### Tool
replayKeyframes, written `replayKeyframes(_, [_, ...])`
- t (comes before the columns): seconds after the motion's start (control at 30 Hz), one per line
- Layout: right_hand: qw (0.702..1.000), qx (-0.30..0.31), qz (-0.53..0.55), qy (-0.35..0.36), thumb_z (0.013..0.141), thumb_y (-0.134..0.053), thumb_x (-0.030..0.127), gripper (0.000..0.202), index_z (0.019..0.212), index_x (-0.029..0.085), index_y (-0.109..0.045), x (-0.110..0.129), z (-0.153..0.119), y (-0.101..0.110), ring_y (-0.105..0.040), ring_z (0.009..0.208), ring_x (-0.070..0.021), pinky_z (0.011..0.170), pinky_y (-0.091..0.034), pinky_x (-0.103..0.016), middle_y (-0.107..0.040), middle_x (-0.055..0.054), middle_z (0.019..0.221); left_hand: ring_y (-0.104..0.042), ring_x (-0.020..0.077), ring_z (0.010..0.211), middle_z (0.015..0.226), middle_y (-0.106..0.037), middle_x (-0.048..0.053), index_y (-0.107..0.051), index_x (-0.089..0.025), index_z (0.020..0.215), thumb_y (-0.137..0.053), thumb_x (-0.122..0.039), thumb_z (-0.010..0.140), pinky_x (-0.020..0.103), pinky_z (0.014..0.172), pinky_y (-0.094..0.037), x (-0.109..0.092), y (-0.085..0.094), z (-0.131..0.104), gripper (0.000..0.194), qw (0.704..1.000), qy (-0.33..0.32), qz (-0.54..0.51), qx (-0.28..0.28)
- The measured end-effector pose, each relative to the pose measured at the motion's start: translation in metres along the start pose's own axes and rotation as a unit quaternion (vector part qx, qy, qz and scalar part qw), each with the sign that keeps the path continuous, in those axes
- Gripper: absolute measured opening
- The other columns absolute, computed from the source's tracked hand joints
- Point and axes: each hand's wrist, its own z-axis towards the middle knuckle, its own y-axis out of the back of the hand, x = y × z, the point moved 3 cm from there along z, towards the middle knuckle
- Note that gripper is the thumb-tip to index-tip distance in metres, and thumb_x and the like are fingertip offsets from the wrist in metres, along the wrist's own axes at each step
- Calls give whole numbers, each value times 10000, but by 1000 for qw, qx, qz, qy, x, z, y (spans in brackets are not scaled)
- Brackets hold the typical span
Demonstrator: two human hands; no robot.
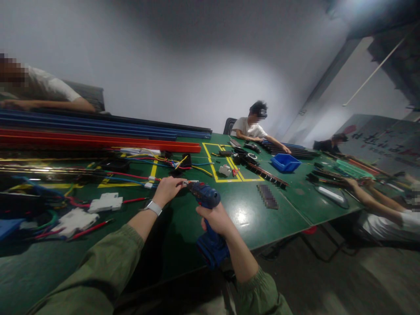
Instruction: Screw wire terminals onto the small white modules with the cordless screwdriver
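My right hand [216, 218] is wrapped round the handle of a blue cordless drill [206, 195], its nose pointing left and away from me and its battery hanging near the table's front edge. Just in front of the nose, my left hand [168, 190] has its fingers pinched together; what sits between them is too small to make out. A small white connector [149, 185] on red and blue wires lies just left of that hand. Nearer me are white circuit breakers [105, 202] with thick red wires [135, 200].
Red rails [138, 143] and blue rails [131, 129] lie along the far left of the green table [236, 210]. A blue bin [285, 162], a dark strip with rows of terminals [267, 174] and a pixelated flat object [267, 196] are to the right. Several other people sit around.
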Motion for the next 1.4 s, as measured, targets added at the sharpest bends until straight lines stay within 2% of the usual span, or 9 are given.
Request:
replayKeyframes(0.3, [1000,-1,-3,-4,785,-577,263,168,929,178,-552,-1,0,1,-517,367,-122,376,-339,-200,-441,87,477,-637,240,918,962,-744,67,-712,-317,1138,-552,-444,873,321,836,-430,0,-1,1,335,1000,9,-3,9])
replayKeyframes(0.53, [1000,11,-10,-17,797,-565,246,221,1004,169,-573,5,-2,1,-516,367,-126,395,-351,-202,-440,92,433,-637,233,919,983,-740,73,-700,-332,1153,-536,-440,881,316,839,-427,4,-5,2,336,1000,4,6,9])
replayKeyframes(0.7, [999,4,-20,-40,792,-571,246,172,940,159,-579,8,-3,1,-506,366,-124,405,-355,-209,-459,80,420,-643,231,905,966,-745,69,-707,-323,1144,-540,-424,880,313,835,-429,1,-2,1,328,1000,-2,2,4])
replayKeyframes(0.93, [999,-6,-27,-38,793,-565,262,147,903,164,-566,8,-4,0,-495,360,-117,407,-335,-204,-440,86,410,-649,243,919,936,-750,69,-723,-290,1121,-545,-411,871,312,822,-441,-1,0,0,330,1000,0,-16,0])
replayKeyframes(1.13, [1000,6,-10,-19,794,-574,272,275,1044,160,-569,6,-3,1,-511,369,-129,396,-341,-209,-452,89,440,-645,240,919,959,-745,66,-711,-331,1132,-543,-429,876,323,837,-435,5,-7,2,322,1000,-4,-6,-10])
replayKeyframes(1.3, [1000,10,-8,-13,796,-569,268,259,1028,152,-573,1,-1,1,-512,368,-126,388,-342,-205,-440,87,446,-641,237,923,962,-740,76,-699,-336,1154,-537,-445,881,323,843,-430,9,-12,6,336,1000,1,0,1])
replayKeyframes(1.4, [1000,8,1,-12,799,-571,279,309,1079,151,-562,-1,-1,1,-521,368,-133,379,-339,-205,-446,88,450,-640,238,926,963,-740,71,-700,-344,1149,-538,-462,880,326,850,-427,8,-10,6,335,1000,-1,1,-3])
